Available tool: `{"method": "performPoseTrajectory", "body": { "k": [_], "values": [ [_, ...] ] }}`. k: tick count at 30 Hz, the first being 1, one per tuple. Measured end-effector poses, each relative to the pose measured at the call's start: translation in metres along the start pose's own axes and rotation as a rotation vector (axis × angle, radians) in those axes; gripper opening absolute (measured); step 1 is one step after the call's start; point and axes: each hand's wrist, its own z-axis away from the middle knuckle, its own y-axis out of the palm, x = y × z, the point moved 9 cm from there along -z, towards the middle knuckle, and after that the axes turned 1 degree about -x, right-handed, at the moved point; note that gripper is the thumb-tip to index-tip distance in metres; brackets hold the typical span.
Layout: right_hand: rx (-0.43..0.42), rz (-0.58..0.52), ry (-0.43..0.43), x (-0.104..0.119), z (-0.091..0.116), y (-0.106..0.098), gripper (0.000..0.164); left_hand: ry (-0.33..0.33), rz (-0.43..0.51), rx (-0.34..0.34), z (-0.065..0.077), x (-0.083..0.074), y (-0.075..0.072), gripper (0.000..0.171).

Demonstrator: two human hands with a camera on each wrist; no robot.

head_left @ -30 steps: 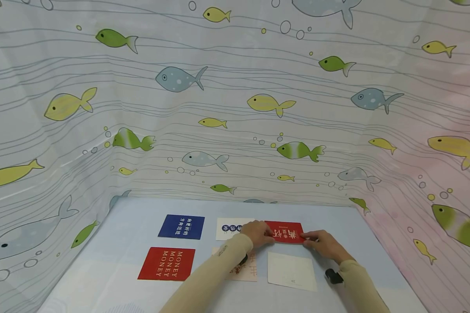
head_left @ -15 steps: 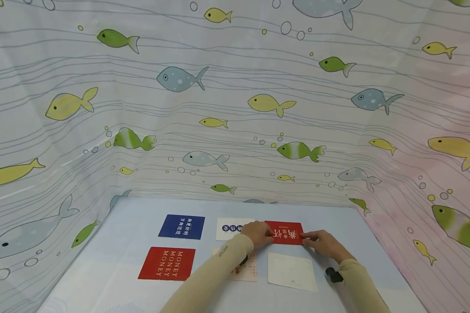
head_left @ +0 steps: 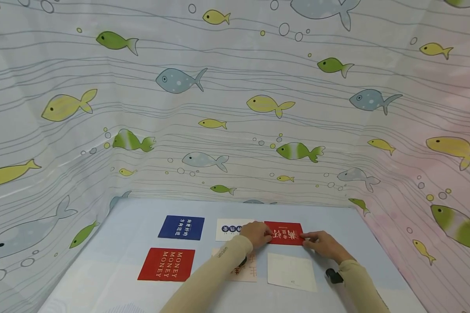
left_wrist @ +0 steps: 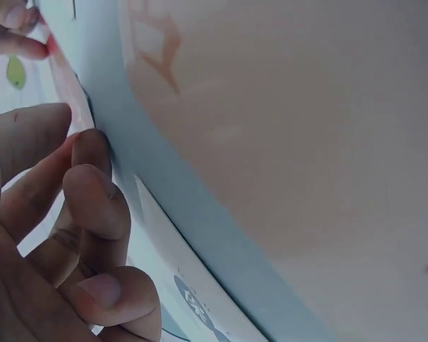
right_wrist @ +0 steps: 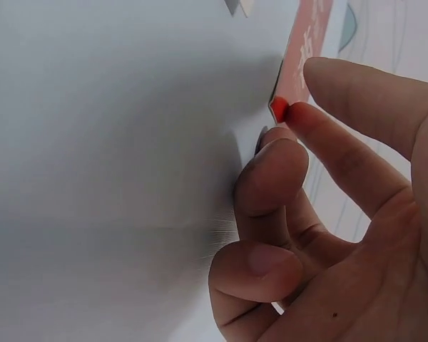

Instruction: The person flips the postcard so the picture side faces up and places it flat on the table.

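A red card (head_left: 287,233) with white characters lies in the back row on the right, each hand at one of its ends. The left hand (head_left: 255,233) pinches its left edge between thumb and fingertips, the other fingers curled beneath in the left wrist view. At the opposite edge, the right hand (head_left: 324,244) holds the corner, thumb (right_wrist: 342,82) over the face and index finger at the side. The left hand and forearm partly cover a white card (head_left: 224,236) with blue circles and a pale card (head_left: 252,263) with orange-red print.
A cream card (head_left: 291,270) lies in front of the red one. To the left are a blue card (head_left: 182,227) with white characters and a red card (head_left: 166,264) lettered MONEY. Fish-printed sheeting (head_left: 235,82) walls the pale blue table (head_left: 113,261) at the back and sides.
The red card and both hands stay practically in place, with only slight finger movement at its edges. The head view shifts a little.
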Motion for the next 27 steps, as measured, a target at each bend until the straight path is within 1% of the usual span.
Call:
{"method": "performPoseTrajectory", "body": {
  "k": [4,8,13,17,20,22,27],
  "values": [
    [-0.009,0.012,-0.026,0.005,0.002,0.000,0.042,0.010,-0.002,-0.006,0.000,0.000,0.000,0.018],
    [-0.011,0.018,-0.050,0.010,0.006,0.001,0.047,0.030,-0.009,-0.022,0.002,-0.001,-0.002,0.019],
    [-0.012,0.002,-0.060,0.007,0.007,0.003,0.051,0.050,0.023,-0.048,0.009,-0.002,-0.007,0.021],
    [-0.026,-0.011,-0.069,0.004,0.010,0.000,0.048,0.055,0.056,-0.038,0.017,-0.006,-0.010,0.024],
    [-0.036,-0.029,-0.071,0.004,0.016,-0.003,0.047,0.059,0.055,-0.021,0.024,-0.010,-0.010,0.027],
    [-0.043,-0.037,-0.067,0.007,0.021,-0.006,0.047,0.069,0.035,-0.015,0.030,-0.013,-0.008,0.032],
    [-0.046,-0.044,-0.092,0.013,0.036,-0.010,0.045,0.083,-0.008,0.008,0.045,-0.019,-0.007,0.044]
  ]
}}
